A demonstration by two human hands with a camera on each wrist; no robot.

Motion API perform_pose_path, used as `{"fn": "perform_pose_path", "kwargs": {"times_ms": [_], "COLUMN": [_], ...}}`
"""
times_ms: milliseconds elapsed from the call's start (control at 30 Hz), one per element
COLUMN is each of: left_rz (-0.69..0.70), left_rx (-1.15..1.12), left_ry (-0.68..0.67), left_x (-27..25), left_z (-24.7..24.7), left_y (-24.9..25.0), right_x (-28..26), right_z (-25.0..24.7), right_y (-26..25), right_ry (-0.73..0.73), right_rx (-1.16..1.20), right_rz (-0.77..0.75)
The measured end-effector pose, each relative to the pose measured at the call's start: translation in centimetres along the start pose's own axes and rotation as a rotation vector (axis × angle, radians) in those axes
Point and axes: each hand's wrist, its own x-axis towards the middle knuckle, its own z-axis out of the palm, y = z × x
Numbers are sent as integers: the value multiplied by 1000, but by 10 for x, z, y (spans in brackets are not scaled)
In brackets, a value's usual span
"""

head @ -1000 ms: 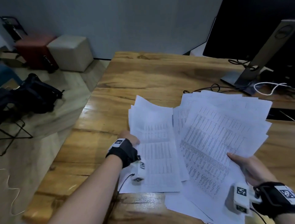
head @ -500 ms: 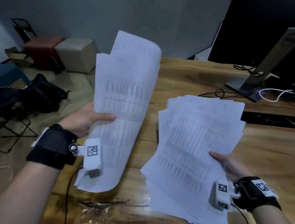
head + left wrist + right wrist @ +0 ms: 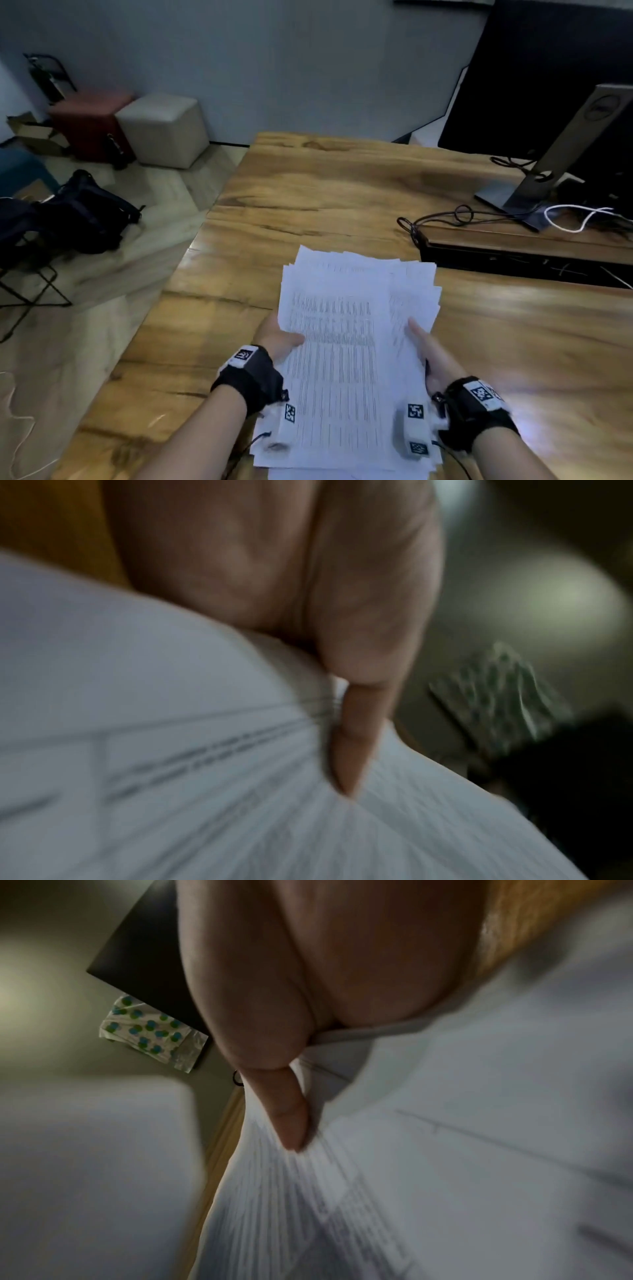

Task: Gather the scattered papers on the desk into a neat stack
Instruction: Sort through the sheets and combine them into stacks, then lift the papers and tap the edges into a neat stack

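Observation:
One loose pile of white printed papers (image 3: 346, 346) is held over the near part of the wooden desk (image 3: 342, 205), its sheets fanned unevenly at the far edge. My left hand (image 3: 279, 337) grips the pile's left edge, thumb lying on the top sheet. My right hand (image 3: 430, 346) grips the right edge, thumb on top too. In the left wrist view the thumb (image 3: 352, 739) presses the papers (image 3: 171, 764). The right wrist view shows the thumb (image 3: 287, 1118) on the papers (image 3: 445, 1177). The fingers under the pile are hidden.
A monitor stand (image 3: 534, 185) and tangled cables (image 3: 459, 216) sit at the desk's back right, beside a dark cable slot (image 3: 513, 263). Left of the desk, on the floor, are a black bag (image 3: 85, 219), a beige cube stool (image 3: 164, 130) and a red one (image 3: 92, 123).
My left hand lifted its sheets off the desk, raised them, then brought them onto the pile in my right hand. Both hands now hold one combined pile.

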Motion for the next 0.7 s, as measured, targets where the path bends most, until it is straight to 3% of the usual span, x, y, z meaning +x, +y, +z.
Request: {"fn": "perform_pose_path", "kwargs": {"times_ms": [67, 200, 267, 333, 400, 533, 600, 700], "left_rz": [61, 127, 128, 94, 89, 116, 173, 293], "left_rx": [129, 512, 573, 409, 95, -361, -458, -465], "left_ry": [51, -55, 46, 175, 192, -101, -183, -204], "left_x": [-4, -5, 2, 1, -5, -12, -17, -24], "left_z": [7, 14, 5, -9, -24, -51, -58, -59], "left_y": [2, -1, -7, -3, 8, 28, 39, 59], "right_x": [0, 3, -2, -10, -20, -23, -24, -25], "right_z": [2, 16, 22, 28, 31, 31, 37, 48], "right_y": [-2, 0, -1, -7, -16, -33, -40, -49], "right_ry": [-30, -30, -54, -101, -187, -305, -342, -257], "right_rx": [-22, -328, -370, -346, -276, -148, -132, -205], "right_rz": [34, -51, -98, -150, -196, -229, -226, -279]}}
